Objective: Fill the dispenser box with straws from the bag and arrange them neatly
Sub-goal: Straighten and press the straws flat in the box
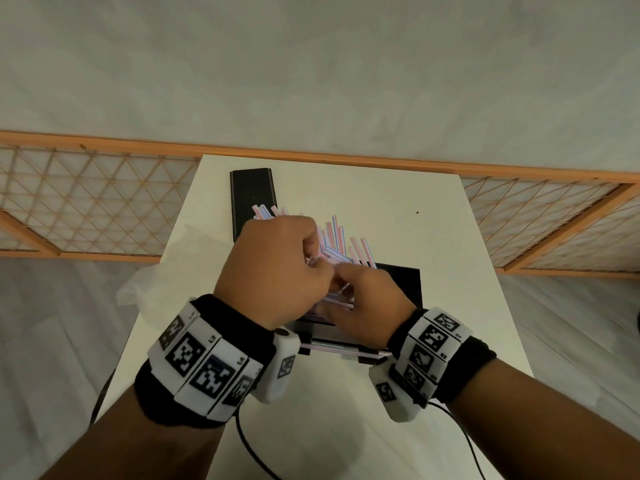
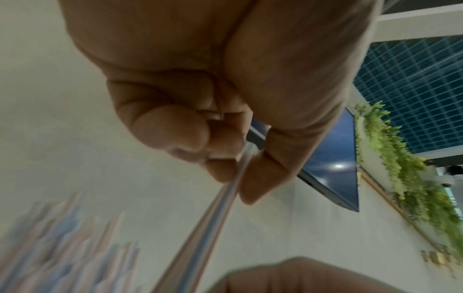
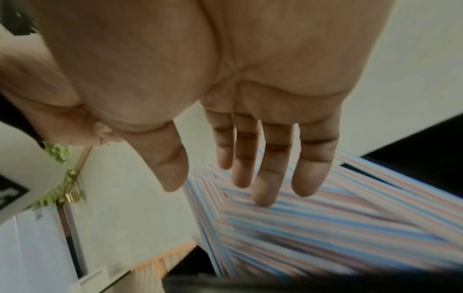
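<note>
A white tabletop (image 1: 398, 209) is backed by a wooden lattice screen (image 1: 86, 202). Straws (image 1: 337, 237) are pinched by the left hand (image 1: 277, 271); the right hand (image 1: 370, 299) is held flat-fingered.

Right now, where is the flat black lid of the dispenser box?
In the head view the flat black lid lies on the white table, at its far left, behind the left hand and the striped straws.

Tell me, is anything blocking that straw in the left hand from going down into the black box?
Partly. The left hand pinches one straw above the dispenser box, but the open right hand hovers over the opening, and loose straws stand crookedly out of it, so they crowd the way in.
</note>
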A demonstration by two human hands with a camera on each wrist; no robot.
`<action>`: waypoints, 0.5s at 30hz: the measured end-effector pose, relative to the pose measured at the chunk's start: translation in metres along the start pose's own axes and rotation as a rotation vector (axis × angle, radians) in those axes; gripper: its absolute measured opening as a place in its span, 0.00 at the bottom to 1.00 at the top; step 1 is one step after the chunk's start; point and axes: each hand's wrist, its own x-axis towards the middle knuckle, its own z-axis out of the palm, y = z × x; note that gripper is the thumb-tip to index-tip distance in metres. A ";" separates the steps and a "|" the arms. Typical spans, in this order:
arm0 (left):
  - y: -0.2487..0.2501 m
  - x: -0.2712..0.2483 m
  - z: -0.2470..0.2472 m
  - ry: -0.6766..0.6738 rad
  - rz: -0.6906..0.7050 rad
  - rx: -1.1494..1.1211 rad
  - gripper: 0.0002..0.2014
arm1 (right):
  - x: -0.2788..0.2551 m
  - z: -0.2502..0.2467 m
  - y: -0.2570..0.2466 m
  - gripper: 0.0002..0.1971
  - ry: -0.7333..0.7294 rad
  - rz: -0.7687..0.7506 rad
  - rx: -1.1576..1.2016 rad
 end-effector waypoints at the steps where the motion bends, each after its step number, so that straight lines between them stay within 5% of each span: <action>1: 0.005 0.002 -0.001 0.001 0.032 0.002 0.06 | 0.001 -0.004 -0.005 0.12 0.033 -0.013 0.076; 8: 0.047 0.013 -0.025 0.096 0.233 -0.228 0.03 | 0.009 -0.034 -0.035 0.04 0.102 -0.066 0.196; 11: 0.042 0.017 -0.018 0.190 0.235 -0.375 0.05 | 0.010 -0.033 -0.023 0.14 0.253 -0.175 0.284; 15: 0.024 0.016 0.009 0.301 0.196 -0.466 0.12 | 0.005 -0.018 -0.001 0.23 0.197 0.021 0.080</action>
